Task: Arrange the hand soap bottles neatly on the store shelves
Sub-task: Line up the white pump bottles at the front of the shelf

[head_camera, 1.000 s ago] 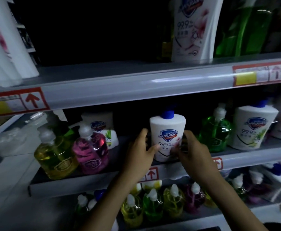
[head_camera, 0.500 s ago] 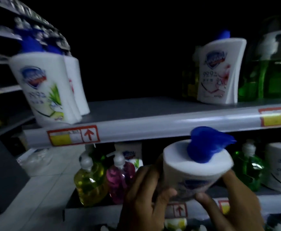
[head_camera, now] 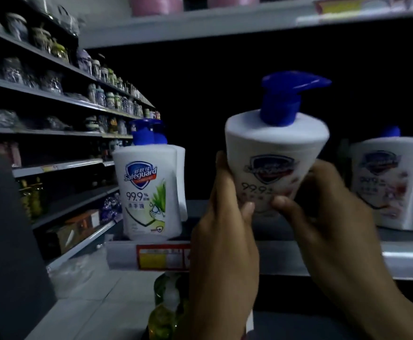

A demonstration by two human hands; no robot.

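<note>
I hold a white Safeguard soap bottle [head_camera: 271,155] with a blue pump up in front of the upper shelf [head_camera: 323,251]. My left hand [head_camera: 225,231] grips its left side and my right hand [head_camera: 328,222] grips its right side, thumbs across the label. The bottle hangs above the shelf's bare middle stretch. On the shelf's left end stand two white Safeguard bottles [head_camera: 149,192] with green leaf labels, one behind the other. A matching pink-label bottle [head_camera: 389,185] stands at the right.
A yellow-green pump bottle [head_camera: 166,312] shows on the shelf below. A red and yellow price tag [head_camera: 161,256] sits on the shelf rail. Another shelf [head_camera: 225,20] runs overhead. An aisle of stocked shelves [head_camera: 53,99] stretches away at the left, above a pale tiled floor.
Both hands lifted the white bottle off the lower shelf and raised it to the level of the shelf above. My view rose with it.
</note>
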